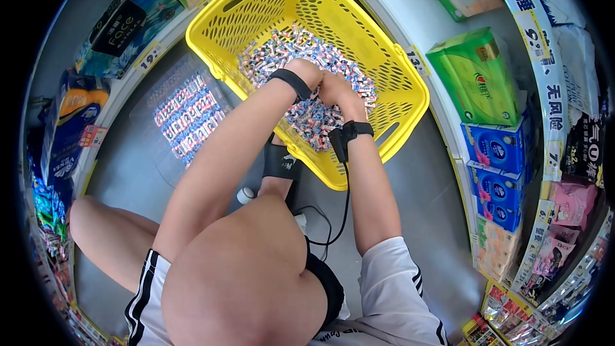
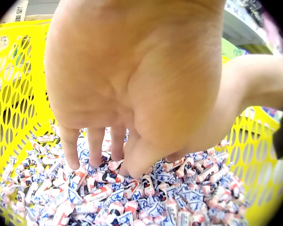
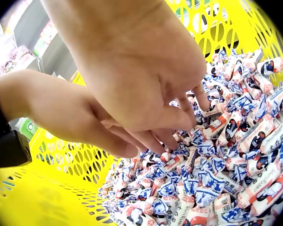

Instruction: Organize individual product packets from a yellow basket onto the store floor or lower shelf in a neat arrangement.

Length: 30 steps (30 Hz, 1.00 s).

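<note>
Wrapped candies in white, blue and red (image 1: 307,115) (image 2: 99,195) (image 3: 207,174) fill the bottom of a yellow perforated basket (image 1: 400,83) (image 2: 33,94) (image 3: 52,193). My left hand (image 1: 304,75) (image 2: 132,80) (image 3: 70,106) reaches palm-down into the pile, its fingers fairly straight and their tips among the candies. Beside it, the right hand (image 1: 339,93) (image 2: 240,87) (image 3: 137,70) also points its extended fingers down at the candies. The hands meet or overlap. No candy is plainly held in either; the fingertips are partly hidden.
Left of the basket, rows of similar candies (image 1: 189,115) lie on a clear sheet or tray on the grey floor. Shelves with tissue packs (image 1: 474,77) stand on both sides. A black cable (image 1: 346,211) hangs from the right wrist; a foot in a black slipper (image 1: 280,163) is near the basket.
</note>
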{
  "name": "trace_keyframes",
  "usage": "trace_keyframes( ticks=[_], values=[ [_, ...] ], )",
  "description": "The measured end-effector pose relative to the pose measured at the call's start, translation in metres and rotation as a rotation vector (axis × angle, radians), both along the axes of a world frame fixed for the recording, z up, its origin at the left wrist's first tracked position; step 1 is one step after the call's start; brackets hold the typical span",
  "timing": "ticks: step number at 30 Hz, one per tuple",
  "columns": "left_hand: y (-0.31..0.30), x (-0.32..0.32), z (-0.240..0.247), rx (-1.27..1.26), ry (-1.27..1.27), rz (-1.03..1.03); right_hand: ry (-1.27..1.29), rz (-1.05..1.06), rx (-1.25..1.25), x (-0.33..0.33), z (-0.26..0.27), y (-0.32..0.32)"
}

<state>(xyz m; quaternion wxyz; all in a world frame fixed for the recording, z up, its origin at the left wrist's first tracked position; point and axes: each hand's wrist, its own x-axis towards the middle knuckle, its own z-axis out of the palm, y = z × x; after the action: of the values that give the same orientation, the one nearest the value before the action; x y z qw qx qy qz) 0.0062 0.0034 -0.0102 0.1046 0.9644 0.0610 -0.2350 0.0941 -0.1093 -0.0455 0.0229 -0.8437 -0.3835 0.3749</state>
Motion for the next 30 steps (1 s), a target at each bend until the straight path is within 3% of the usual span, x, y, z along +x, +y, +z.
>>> trace_keyframes(
  ticks=[7,9,15,25,30],
  values=[
    [0.004,0.001,-0.017,-0.084,-0.075,0.041,-0.029,0.029,0.065,0.013,-0.021,-0.006],
    [0.005,0.002,-0.020,-0.092,-0.131,0.033,0.137,0.006,0.121,0.020,-0.014,-0.008],
    [0.008,0.011,-0.007,-0.132,0.018,0.038,0.201,0.037,0.188,0.024,0.000,-0.008],
    [0.010,-0.012,0.036,-0.159,-0.078,0.054,-0.015,0.091,0.078,0.005,0.066,0.002],
    [0.014,-0.042,0.057,-0.149,-0.253,0.005,-0.083,0.149,0.217,-0.007,0.086,0.001]
  ],
)
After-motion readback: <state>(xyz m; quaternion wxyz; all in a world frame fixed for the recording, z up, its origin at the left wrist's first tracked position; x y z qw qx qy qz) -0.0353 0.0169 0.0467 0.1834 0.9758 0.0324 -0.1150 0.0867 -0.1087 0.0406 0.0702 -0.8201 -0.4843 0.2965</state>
